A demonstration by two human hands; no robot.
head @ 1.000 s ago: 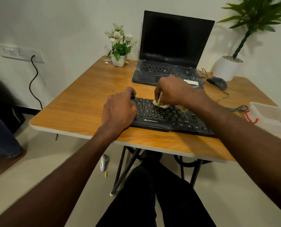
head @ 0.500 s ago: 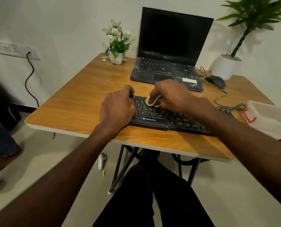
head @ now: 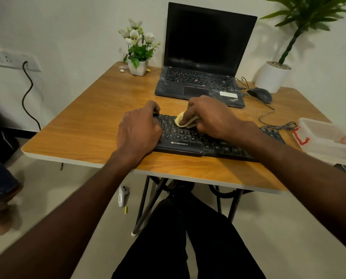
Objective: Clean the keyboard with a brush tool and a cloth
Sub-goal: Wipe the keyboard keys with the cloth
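A black Zebronics keyboard (head: 190, 140) lies near the front edge of the wooden table (head: 83, 129). My left hand (head: 139, 129) grips the keyboard's left end, fingers curled over its far edge. My right hand (head: 212, 115) holds a small pale yellow cloth (head: 183, 120) and presses it on the upper left keys. Most of the cloth is hidden under my fingers. No brush tool is visible.
A dusty black laptop (head: 200, 57) stands open behind the keyboard. A flower pot (head: 137, 65) sits at the back left, a mouse (head: 260, 94) and a potted plant (head: 272, 75) at the back right. A clear plastic box (head: 329, 137) is at the right edge.
My right hand has slid the cloth leftward along the keys, toward my left hand. The left hand has kept its hold on the keyboard's end.
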